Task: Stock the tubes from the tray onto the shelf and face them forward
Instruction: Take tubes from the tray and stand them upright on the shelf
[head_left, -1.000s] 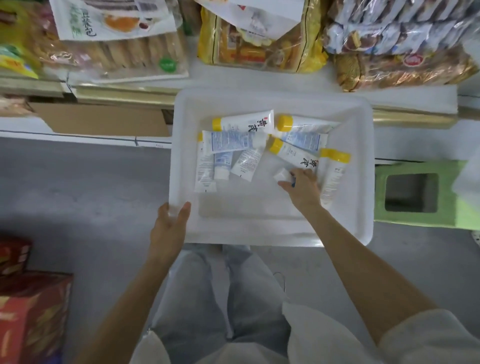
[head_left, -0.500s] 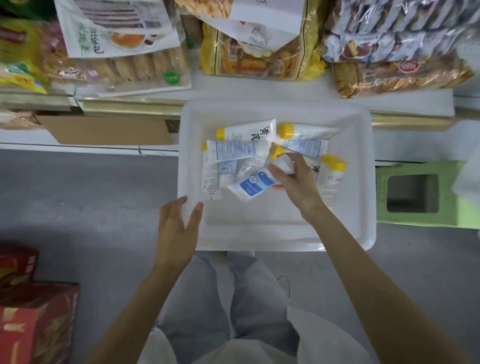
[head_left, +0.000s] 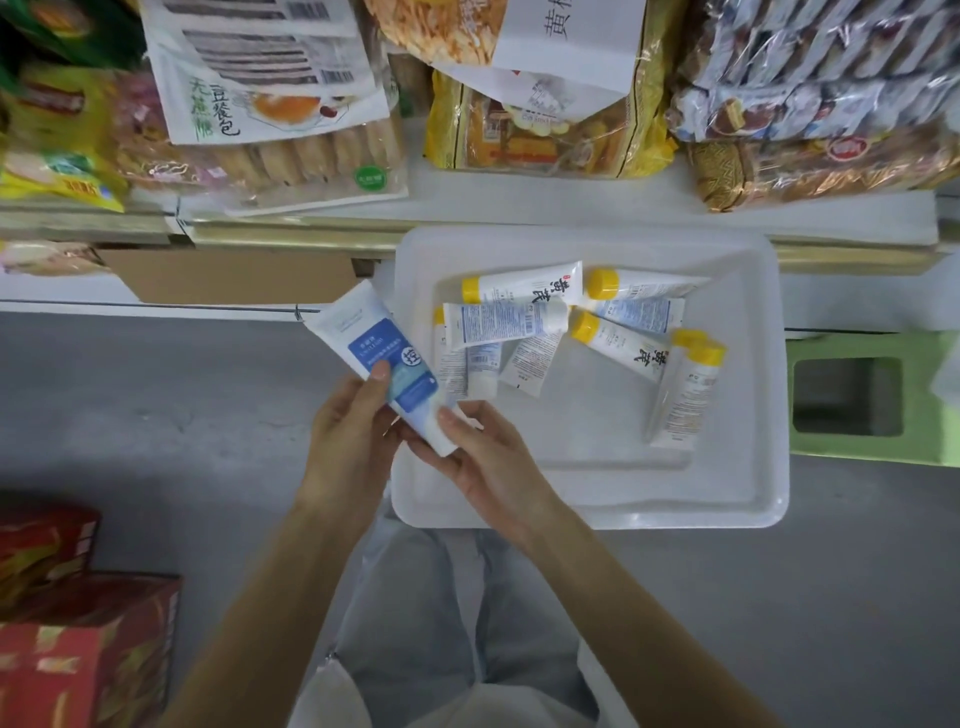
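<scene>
A white tube with a blue label (head_left: 379, 353) is held just left of the white tray (head_left: 737, 499), its label facing up. My left hand (head_left: 348, 441) grips its middle with the thumb on the label. My right hand (head_left: 483, 462) pinches its cap end from below. Several white tubes with yellow caps (head_left: 618, 338) and white ones with blue print (head_left: 498, 325) lie jumbled in the tray's far half. The shelf (head_left: 519, 208) runs across the top of the view, just beyond the tray.
Bagged snacks and bread (head_left: 270, 130) crowd the shelf. A cardboard panel (head_left: 228, 275) sits under its left part. A green stool (head_left: 862, 400) stands right of the tray, red boxes (head_left: 78, 639) at lower left. Grey floor lies to the left.
My right hand lifted the blue-label tube out of the tray and carried it left. My left hand let go of the tray rim and took hold of the tube.
</scene>
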